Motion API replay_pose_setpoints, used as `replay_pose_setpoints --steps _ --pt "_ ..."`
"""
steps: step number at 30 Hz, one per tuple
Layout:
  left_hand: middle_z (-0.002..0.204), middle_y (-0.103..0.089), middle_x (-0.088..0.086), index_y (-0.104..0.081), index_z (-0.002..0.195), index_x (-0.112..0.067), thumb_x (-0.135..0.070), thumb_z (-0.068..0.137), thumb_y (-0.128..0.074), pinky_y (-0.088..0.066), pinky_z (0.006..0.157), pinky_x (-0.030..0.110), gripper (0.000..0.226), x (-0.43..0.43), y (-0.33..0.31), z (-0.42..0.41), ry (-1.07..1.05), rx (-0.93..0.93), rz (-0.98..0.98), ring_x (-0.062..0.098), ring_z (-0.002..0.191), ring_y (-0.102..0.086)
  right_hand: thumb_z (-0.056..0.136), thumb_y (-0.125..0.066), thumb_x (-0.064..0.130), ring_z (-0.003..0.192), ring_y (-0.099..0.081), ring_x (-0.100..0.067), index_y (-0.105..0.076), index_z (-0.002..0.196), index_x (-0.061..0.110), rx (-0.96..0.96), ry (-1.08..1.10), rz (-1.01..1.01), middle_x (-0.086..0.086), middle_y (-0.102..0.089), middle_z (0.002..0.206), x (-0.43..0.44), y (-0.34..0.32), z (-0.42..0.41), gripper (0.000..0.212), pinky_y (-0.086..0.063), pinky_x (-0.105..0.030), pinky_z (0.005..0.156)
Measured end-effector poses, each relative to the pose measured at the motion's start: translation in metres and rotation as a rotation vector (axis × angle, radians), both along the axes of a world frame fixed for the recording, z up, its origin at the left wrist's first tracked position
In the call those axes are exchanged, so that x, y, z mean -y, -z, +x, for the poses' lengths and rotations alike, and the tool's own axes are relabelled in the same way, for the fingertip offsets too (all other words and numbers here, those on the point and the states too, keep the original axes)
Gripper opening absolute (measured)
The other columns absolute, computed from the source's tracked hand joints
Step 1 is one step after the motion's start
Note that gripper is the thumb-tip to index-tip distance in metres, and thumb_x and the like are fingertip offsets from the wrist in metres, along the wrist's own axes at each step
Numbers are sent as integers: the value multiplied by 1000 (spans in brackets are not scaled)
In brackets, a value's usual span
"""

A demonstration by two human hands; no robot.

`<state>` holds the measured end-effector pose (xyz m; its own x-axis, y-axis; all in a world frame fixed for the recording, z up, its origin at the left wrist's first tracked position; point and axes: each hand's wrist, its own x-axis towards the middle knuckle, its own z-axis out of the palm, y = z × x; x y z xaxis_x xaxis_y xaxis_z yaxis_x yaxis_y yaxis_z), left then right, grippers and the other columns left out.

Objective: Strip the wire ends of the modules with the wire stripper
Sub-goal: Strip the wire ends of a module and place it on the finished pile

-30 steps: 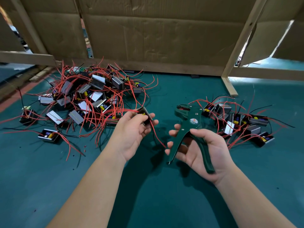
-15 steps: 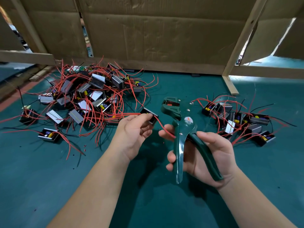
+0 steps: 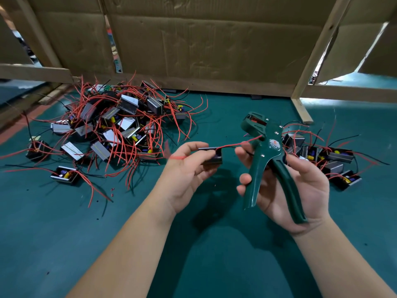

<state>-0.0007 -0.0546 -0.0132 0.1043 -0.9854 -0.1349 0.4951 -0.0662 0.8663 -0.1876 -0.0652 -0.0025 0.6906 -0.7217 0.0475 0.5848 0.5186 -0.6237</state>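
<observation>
Left hand pinched a small black module, and right hand was wrapped round the green wire stripper handles. The module's red wire ran between them, tip beside the stripper's head. Best bet was seating it straight in the jaws, holding the module steady, then one firm squeeze.
</observation>
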Motion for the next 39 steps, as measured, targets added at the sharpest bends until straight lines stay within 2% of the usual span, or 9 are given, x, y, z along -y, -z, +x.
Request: replay_pose_setpoints --steps 2,5,7,12,16,19,24,30,39 --pt "84 -70 8 -57 98 -11 16 72 -58 -56 67 22 38 -1 -1 3 80 -42 -25 17 73 -69 65 -78 24 79 -65 -33 -55 128 -1 19 32 17 -17 -60 124 2 -1 -4 71 -56 -46 75" --pt "105 -67 17 -63 102 -4 20 53 -33 -57 75 28 63 -6 -3 7 210 -107 -80 31 91 -70 63 -79 25 79 -66 -32 -56 127 -1 6 102 11 -16 -62 119 5 -2 -11 73 -57 -45 75" --pt "112 -65 19 -69 94 -1 13 47 -38 -58 74 32 59 -9 -8 9 306 -194 -74 37 95 -68 60 -81 27 78 -66 -30 -58 126 1 -19 132 7 -13 -64 113 5 -3 -14 74 -57 -44 74" --pt "91 -66 9 -70 90 -15 -32 74 -56 -58 58 36 27 -7 -14 8 355 -136 82 32 77 -70 59 -82 27 76 -66 -32 -60 123 0 -42 74 2 -15 -66 107 2 -4 -11 72 -57 -47 72" --pt "84 -57 0 -68 113 -29 -40 77 -66 -55 55 30 38 -9 -8 3 380 102 2 15 66 -63 67 -78 28 79 -65 -35 -55 128 -2 -52 -77 -40 -16 -65 111 -3 -4 -3 72 -55 -50 75" --pt "82 -65 -8 -70 107 -21 -37 84 -64 -56 61 32 28 -13 -5 2 437 188 -45 14 67 -63 75 -72 29 84 -64 -35 -53 129 -2 -46 -186 -84 -16 -64 114 -6 -3 2 65 -53 -52 80" --pt "70 -66 -10 -67 86 -19 -26 89 -60 -40 40 18 11 -13 -6 3 253 338 -38 6 58 -59 68 -77 28 81 -65 -35 -55 128 -2 -78 -121 -65 -18 -66 107 -6 -1 4 70 -54 -50 78" --pt "60 -61 -8 -73 75 -15 -25 75 -68 -38 36 16 11 -8 -14 12 -12 207 -56 1 51 -55 53 -83 29 74 -65 -36 -57 126 0 -203 75 -9 -20 -66 94 -4 0 3 82 -55 -50 70" --pt "64 -62 -7 -75 84 -29 -43 79 -60 -36 39 19 21 -8 -22 26 -115 276 -101 4 55 -52 56 -83 27 74 -62 -41 -59 118 -6 -247 -118 17 -24 -61 90 -16 2 15 74 -54 -52 72"
